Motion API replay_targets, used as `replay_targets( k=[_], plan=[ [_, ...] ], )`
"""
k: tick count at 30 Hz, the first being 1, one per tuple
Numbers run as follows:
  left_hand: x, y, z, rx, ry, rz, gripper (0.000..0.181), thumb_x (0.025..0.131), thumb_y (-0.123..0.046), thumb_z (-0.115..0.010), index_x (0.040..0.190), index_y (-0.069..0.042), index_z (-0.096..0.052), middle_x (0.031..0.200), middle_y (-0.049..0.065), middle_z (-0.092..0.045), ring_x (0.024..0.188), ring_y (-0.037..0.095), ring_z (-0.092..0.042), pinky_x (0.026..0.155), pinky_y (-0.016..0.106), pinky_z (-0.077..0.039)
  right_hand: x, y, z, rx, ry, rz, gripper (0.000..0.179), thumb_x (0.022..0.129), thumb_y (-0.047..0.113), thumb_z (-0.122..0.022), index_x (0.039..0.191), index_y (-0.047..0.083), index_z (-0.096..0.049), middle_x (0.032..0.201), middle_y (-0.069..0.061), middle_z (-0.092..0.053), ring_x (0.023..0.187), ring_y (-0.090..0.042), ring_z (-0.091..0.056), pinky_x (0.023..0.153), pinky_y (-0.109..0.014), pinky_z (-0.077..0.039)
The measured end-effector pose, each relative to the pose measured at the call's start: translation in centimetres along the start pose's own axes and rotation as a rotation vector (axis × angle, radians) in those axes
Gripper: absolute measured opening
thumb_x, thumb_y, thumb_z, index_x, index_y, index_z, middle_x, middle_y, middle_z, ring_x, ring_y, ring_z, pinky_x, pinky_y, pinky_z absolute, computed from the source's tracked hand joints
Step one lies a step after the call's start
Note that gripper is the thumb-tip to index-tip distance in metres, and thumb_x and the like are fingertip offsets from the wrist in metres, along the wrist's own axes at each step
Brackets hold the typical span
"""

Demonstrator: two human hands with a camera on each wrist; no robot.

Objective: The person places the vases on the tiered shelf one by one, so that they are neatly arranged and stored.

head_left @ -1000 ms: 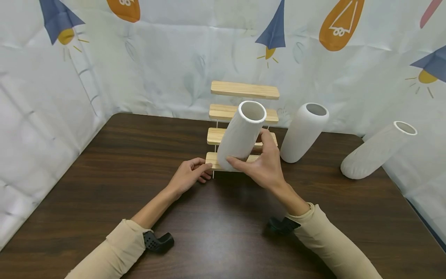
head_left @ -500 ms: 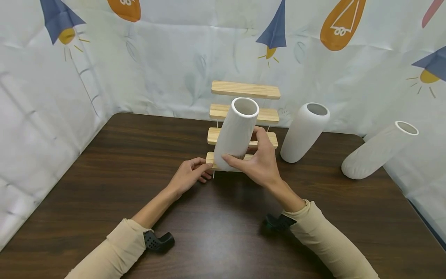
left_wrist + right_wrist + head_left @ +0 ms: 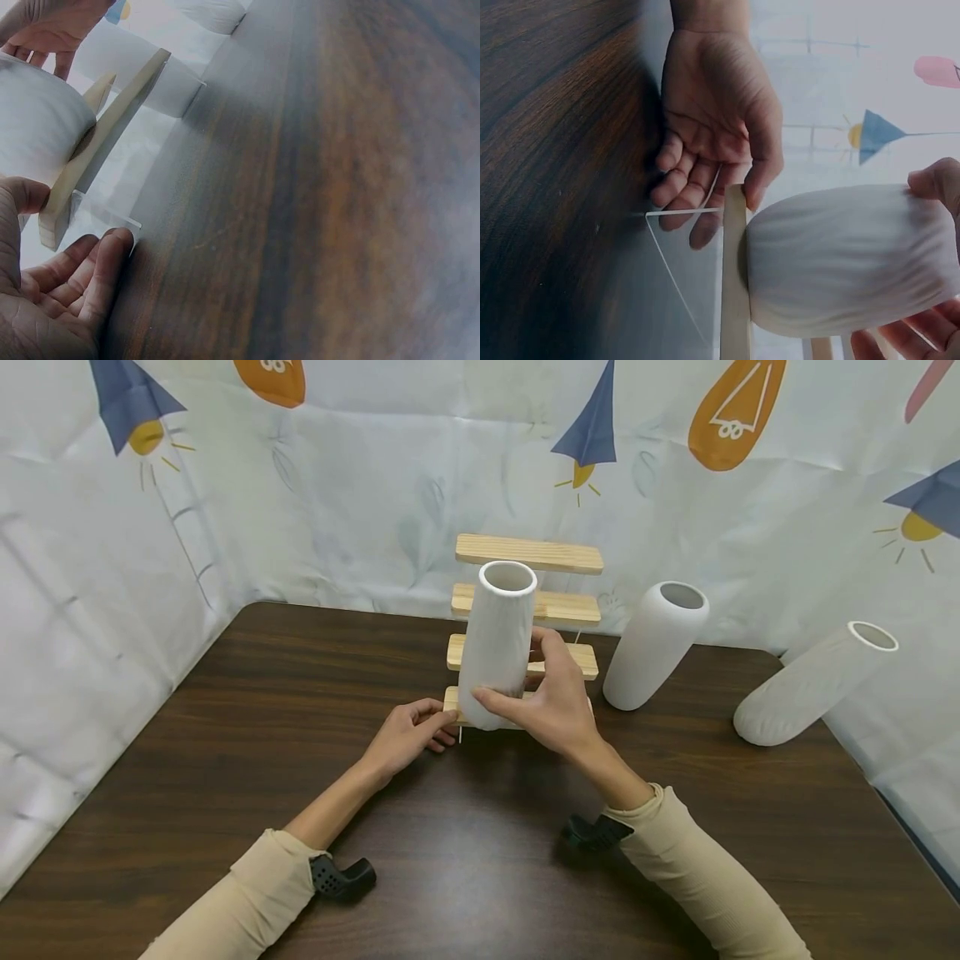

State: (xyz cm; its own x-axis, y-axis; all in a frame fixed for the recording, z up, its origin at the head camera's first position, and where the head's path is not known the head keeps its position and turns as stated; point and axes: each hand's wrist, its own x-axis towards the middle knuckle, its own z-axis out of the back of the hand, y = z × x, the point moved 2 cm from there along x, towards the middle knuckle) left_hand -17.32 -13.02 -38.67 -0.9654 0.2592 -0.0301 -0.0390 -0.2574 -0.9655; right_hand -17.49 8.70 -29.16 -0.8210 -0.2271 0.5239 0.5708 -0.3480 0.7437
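My right hand (image 3: 557, 697) grips a tall white vase (image 3: 497, 639) around its lower part, thumb at the front. The vase stands nearly upright, its base on the lowest board of a stepped wooden shelf (image 3: 528, 553) with clear supports. In the right wrist view the ribbed lower side of that vase (image 3: 847, 262) meets the board (image 3: 736, 300). My left hand (image 3: 408, 737) pinches the left end of this lowest board. In the left wrist view its thumb lies on the board's end (image 3: 56, 217), the fingers below beside the clear support (image 3: 109, 210).
To the shelf's right stands a second white vase (image 3: 654, 647). A third white vase (image 3: 813, 685) is farther right, near the table's edge. The dark wooden table (image 3: 225, 760) backs onto a patterned cloth (image 3: 337, 493). Each wrist wears a black device (image 3: 341, 878).
My right hand has carried the vase leftward along the lowest board, and the vase has become more upright. The left hand has stayed at the board's end.
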Motion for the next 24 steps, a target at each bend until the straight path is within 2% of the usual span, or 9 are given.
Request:
replay_targets(
  k=[11, 19, 24],
  plan=[
    [0.0, 0.0, 0.0, 0.005, -0.002, -0.005, 0.04, 0.105, -0.034, -0.059, 0.122, 0.001, -0.066, 0.108, 0.017, -0.074, 0.093, 0.026, -0.072, 0.079, 0.037, -0.061, -0.3, -0.2, 0.0, -0.014, 0.025, -0.041, 0.081, 0.076, 0.026, -0.092, 0.141, 0.007, -0.049, 0.129, -0.005, -0.058, 0.108, -0.019, -0.062, 0.083, -0.037, -0.061],
    [-0.1, 0.1, -0.1, 0.004, 0.0, -0.001, 0.038, 0.105, -0.036, -0.058, 0.119, -0.002, -0.068, 0.106, 0.015, -0.074, 0.092, 0.025, -0.071, 0.078, 0.034, -0.061, -0.9, -0.3, 0.7, -0.021, 0.055, -0.101, 0.075, 0.079, 0.027, -0.091, 0.141, 0.011, -0.051, 0.13, -0.002, -0.06, 0.11, -0.018, -0.064, 0.086, -0.037, -0.06],
    [-0.1, -0.1, 0.0, 0.001, -0.001, -0.006, 0.039, 0.105, -0.035, -0.059, 0.12, -0.001, -0.067, 0.106, 0.015, -0.074, 0.092, 0.025, -0.071, 0.078, 0.035, -0.061, -1.3, -0.3, 1.1, -0.029, 0.066, -0.1, 0.07, 0.081, 0.025, -0.089, 0.139, 0.01, -0.052, 0.131, -0.003, -0.06, 0.11, -0.019, -0.064, 0.085, -0.04, -0.059]
  ],
)
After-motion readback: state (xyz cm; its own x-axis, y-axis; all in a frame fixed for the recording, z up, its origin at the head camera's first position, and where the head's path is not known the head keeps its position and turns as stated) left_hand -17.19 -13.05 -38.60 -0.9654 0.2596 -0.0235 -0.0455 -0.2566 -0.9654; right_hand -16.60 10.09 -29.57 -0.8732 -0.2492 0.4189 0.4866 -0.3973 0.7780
